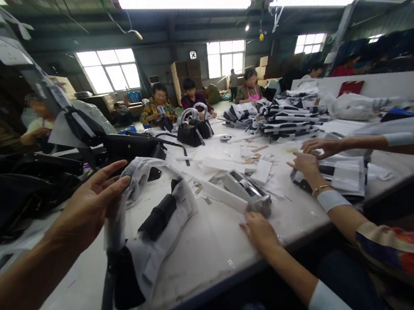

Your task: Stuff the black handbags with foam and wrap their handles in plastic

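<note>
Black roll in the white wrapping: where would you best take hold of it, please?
Grip the black roll at its bare middle, across its narrow width, coming from the right: it lies slanted, white wrapping flanks it, and the left hand occupies the left.

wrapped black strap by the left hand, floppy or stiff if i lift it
Probably floppy: the wrapped strap curves and sags over the table. Likely light, as the left hand alone holds one end up. Its wrinkled white wrap might slide or crumple.
</note>
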